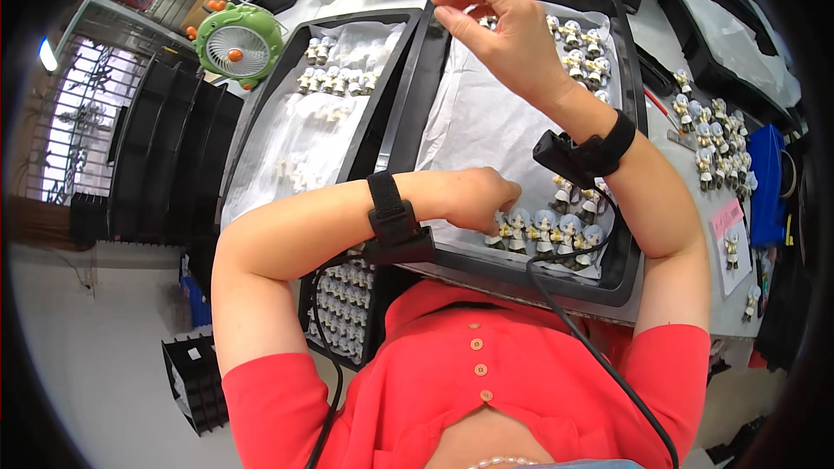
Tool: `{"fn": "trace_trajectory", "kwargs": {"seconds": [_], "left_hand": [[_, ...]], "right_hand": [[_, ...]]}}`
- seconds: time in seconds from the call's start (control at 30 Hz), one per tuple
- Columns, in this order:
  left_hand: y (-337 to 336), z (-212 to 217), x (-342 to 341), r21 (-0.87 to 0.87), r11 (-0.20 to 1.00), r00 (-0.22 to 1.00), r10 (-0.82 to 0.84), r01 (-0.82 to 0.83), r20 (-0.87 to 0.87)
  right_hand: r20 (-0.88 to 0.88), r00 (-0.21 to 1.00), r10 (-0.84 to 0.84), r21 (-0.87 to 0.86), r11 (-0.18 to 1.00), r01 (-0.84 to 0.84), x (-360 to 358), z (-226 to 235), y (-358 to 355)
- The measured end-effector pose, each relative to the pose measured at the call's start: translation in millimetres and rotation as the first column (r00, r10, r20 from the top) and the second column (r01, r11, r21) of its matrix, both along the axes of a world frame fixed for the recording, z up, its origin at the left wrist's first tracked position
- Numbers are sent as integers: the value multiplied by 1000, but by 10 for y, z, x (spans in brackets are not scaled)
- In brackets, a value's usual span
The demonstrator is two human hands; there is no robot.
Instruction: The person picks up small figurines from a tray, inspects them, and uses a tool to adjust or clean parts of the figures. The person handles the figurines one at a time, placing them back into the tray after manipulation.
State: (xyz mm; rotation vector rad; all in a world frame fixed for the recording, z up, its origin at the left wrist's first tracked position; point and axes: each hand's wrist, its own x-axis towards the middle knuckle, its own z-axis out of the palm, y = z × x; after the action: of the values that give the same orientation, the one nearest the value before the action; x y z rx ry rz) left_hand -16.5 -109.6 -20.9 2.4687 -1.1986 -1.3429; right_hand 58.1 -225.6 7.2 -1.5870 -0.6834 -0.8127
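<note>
Small figurines with pale blue hair and white-and-gold clothes lie in a black tray [627, 165] lined with white paper [460, 108]. My left hand [479, 198] is closed at the left end of the near row, its fingertips on a figurine [497, 231] that it partly covers. Beside it in that row lie several more figurines [544, 227]. Over the far part of the same tray, my right hand [504, 30] is raised and open, thumb and fingers apart. Another figurine shows partly behind it. Several figurines [573, 35] lie in the tray's far right corner.
On the left stands another black tray [395, 61] with figurines under thin sheets. A green fan [239, 43] stands beyond it. Loose figurines [721, 143] crowd the table at right, near a blue bin [767, 182]. Black cables [599, 352] run from my wrist devices.
</note>
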Motion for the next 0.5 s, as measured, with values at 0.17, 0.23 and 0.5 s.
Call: {"fn": "trace_trajectory", "kwargs": {"seconds": [0.17,0.23,0.5], "left_hand": [[87,87,-23,184,965,968,214,-188,-134],[245,-4,-54,45,991,991,126,-124,-53],[738,663,146,-455,687,778,628,-567,-20]], "right_hand": [[-101,990,103,-25,994,-106,-114,26,48],[-128,984,125,-50,990,-132,-140,18,69],[-304,922,241,-148,944,-295,-159,-84,84]]}}
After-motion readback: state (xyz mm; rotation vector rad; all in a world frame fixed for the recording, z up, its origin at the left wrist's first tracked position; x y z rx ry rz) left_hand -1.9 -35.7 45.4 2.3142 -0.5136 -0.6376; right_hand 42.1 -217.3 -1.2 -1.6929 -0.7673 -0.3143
